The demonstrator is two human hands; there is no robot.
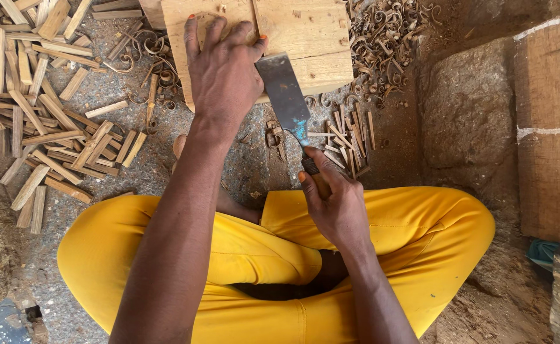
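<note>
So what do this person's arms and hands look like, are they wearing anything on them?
Both arms are bare, with no sleeves, gloves, watch or rings in view. The left hand has orange-painted fingernails, and so does the right hand. Lower down, the person wears bright yellow trousers.

A rough woodworking spot on bare ground. Split wooden sticks lie heaped left of the wooden block. Curled shavings pile just right of it.

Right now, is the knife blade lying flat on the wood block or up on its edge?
On edge: the blade stands against the wood block, gripped by the right hand.
</note>
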